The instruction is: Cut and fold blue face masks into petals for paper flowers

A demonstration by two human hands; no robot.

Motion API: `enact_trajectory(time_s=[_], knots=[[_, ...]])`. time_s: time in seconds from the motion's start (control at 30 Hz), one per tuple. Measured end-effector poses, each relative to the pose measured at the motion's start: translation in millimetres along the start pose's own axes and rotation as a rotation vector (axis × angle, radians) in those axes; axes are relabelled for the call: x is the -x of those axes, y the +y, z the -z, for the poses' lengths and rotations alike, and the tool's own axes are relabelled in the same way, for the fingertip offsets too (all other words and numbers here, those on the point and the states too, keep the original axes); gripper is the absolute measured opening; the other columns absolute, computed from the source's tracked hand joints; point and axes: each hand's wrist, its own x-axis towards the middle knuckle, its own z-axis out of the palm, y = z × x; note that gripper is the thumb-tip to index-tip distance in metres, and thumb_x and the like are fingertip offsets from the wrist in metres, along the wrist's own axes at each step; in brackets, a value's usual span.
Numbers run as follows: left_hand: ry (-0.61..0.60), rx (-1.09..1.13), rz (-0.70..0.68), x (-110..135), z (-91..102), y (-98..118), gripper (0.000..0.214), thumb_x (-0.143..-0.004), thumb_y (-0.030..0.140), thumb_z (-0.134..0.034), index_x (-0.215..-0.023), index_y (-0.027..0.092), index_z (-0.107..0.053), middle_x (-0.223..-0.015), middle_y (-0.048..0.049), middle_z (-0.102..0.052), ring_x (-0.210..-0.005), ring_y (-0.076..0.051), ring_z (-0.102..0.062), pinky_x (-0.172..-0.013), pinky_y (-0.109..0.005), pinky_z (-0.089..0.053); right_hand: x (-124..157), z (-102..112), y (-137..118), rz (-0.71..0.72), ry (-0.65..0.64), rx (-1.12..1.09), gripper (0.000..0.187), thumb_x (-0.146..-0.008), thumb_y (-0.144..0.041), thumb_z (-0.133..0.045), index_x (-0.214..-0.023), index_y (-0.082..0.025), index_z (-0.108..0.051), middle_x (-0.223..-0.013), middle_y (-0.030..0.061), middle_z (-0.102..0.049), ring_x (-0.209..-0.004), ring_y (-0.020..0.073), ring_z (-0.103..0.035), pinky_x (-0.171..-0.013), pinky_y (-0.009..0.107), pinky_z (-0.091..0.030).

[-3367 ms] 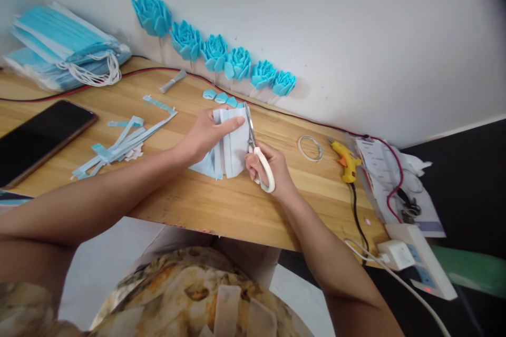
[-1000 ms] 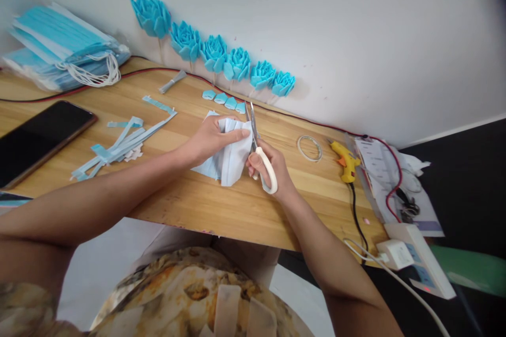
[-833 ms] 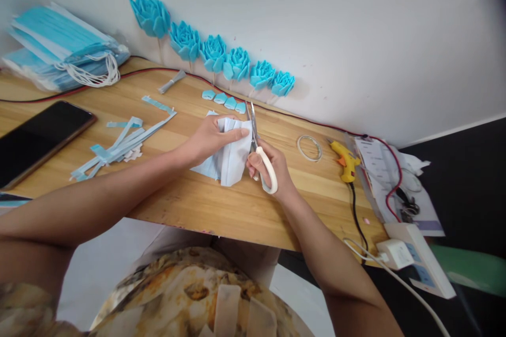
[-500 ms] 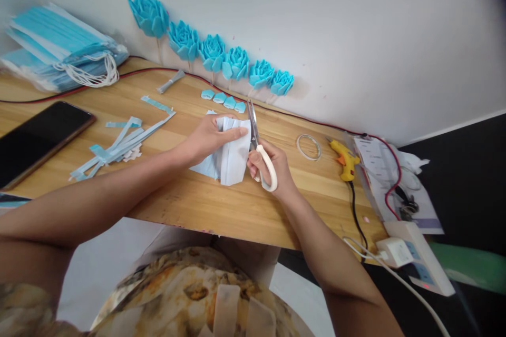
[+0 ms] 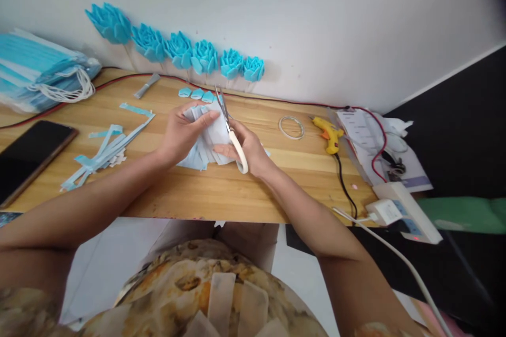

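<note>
My left hand [image 5: 182, 129] is closed on a pale blue-white pleated face mask piece [image 5: 213, 129], thumb on top. In my right hand [image 5: 251, 150] is a pair of scissors [image 5: 233, 139] with white handles, its slightly parted blades pointing away from me along the mask's right edge. The right hand's fingertips also touch the mask's lower part. More light blue mask fabric [image 5: 192, 159] lies beneath on the table. Just beyond the blades, several small folded blue petals [image 5: 196, 93] sit in a row.
Several blue fabric flowers [image 5: 179, 50] on sticks lean against the wall. Cut strips [image 5: 105, 152], a phone [image 5: 37, 155] and a stack of masks [image 5: 43, 71] are at left. A wire ring [image 5: 291, 128], a yellow glue gun [image 5: 329, 134] and a power strip [image 5: 411, 216] are at right.
The view has shifted, so the table things appear further left. The mask piece in my left hand has turned, and my right hand's fingers now reach onto its lower part. The scissors stay at its edge.
</note>
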Motion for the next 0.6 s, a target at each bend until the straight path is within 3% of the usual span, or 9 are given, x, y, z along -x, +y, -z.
enact_trajectory(time_s=[0.13,0.27,0.33,0.47,0.53,0.6], knots=[[-0.079,-0.054,-0.051,-5,-2.5,11,0.027,-0.083,0.049,-0.071,-0.084,0.022,-0.068,-0.087,-0.0028,-0.071,-0.089,-0.022,-0.067,-0.074,-0.031,-0.053,0,11,-9,0.035,0.011,-0.065,0.058,-0.064,-0.050,-0.085,-0.112,-0.026,-0.064,-0.098,0.0018,-0.070,-0.089,0.0212,-0.065,-0.074,0.034,-0.058],[-0.201,0.081,-0.124,-28,2.9,14,0.041,-0.098,0.055,-0.045,-0.104,0.022,-0.069,-0.105,-0.0058,-0.072,-0.097,-0.022,-0.067,-0.085,-0.036,-0.054,-6,33,-13,-0.041,-0.003,-0.245,0.048,-0.066,-0.052,-0.081,-0.098,-0.020,-0.066,-0.088,0.0047,-0.072,-0.079,0.0210,-0.068,-0.066,0.032,-0.058],[-0.234,-0.105,-0.147,-41,6.1,7,0.040,-0.095,0.052,-0.049,-0.108,0.019,-0.068,-0.102,-0.0083,-0.073,-0.094,-0.022,-0.068,-0.085,-0.036,-0.053,-9,44,-12,-0.040,0.015,-0.341,0.047,-0.065,-0.052,-0.080,-0.094,-0.018,-0.066,-0.082,0.0044,-0.072,-0.073,0.0202,-0.068,-0.063,0.032,-0.058],[-0.522,-0.748,-0.185,-54,4.9,-9,0.061,-0.083,0.055,-0.061,-0.126,0.012,-0.063,-0.123,-0.0169,-0.069,-0.113,-0.031,-0.063,-0.100,-0.043,-0.046,-17,60,-6,-0.033,0.093,-0.354,0.045,-0.066,-0.058,-0.076,-0.084,-0.019,-0.063,-0.069,0.0024,-0.069,-0.067,0.0203,-0.068,-0.057,0.032,-0.057],[-0.651,-0.910,-0.230,-55,0.7,-13,0.072,-0.082,0.058,-0.060,-0.135,0.010,-0.057,-0.135,-0.0183,-0.063,-0.123,-0.033,-0.057,-0.106,-0.044,-0.041,-20,65,-3,-0.034,0.157,-0.349,0.046,-0.068,-0.061,-0.074,-0.083,-0.020,-0.061,-0.067,0.0016,-0.068,-0.068,0.0204,-0.069,-0.057,0.032,-0.057],[-0.739,-0.965,-0.237,-54,-4.1,-14,0.069,-0.084,0.054,-0.060,-0.138,0.011,-0.055,-0.135,-0.0141,-0.062,-0.123,-0.029,-0.054,-0.106,-0.039,-0.039,-23,70,-1,-0.033,0.219,-0.373,0.044,-0.070,-0.061,-0.073,-0.082,-0.021,-0.060,-0.065,0.0007,-0.067,-0.069,0.0201,-0.069,-0.058,0.032,-0.058]])
